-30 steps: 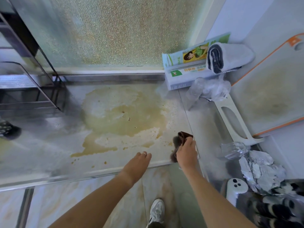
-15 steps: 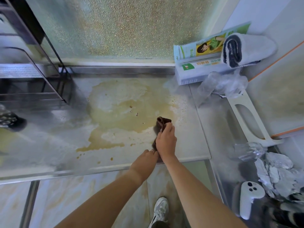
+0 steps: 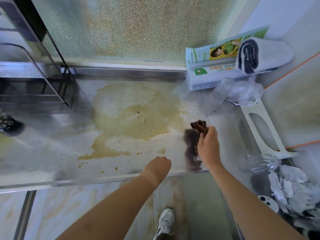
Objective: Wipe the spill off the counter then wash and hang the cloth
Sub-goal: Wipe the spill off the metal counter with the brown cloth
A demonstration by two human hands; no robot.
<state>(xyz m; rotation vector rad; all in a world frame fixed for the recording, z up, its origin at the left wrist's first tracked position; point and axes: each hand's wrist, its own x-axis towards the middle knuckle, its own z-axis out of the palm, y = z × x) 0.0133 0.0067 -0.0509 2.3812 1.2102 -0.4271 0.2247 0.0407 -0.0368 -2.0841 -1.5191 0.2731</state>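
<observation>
A wide yellowish-brown spill (image 3: 131, 122) covers the middle of the shiny steel counter (image 3: 43, 149). My right hand (image 3: 208, 146) grips a bunched dark brown cloth (image 3: 199, 126) just above the counter, at the spill's right edge. The cloth's dark reflection shows on the steel below it. My left hand (image 3: 158, 166) hovers at the counter's front edge with its fingers curled under and nothing in it.
A black wire rack (image 3: 34, 80) stands at the back left. A cling-film box (image 3: 213, 66), a rolled towel (image 3: 263, 54), crumpled plastic (image 3: 239, 92) and a cutting board (image 3: 290, 108) crowd the right side. Crumpled foil (image 3: 287, 184) lies at the front right.
My right hand has carried the cloth to the right, from over the spill to its right edge. My left hand has curled its fingers and stayed near the front edge.
</observation>
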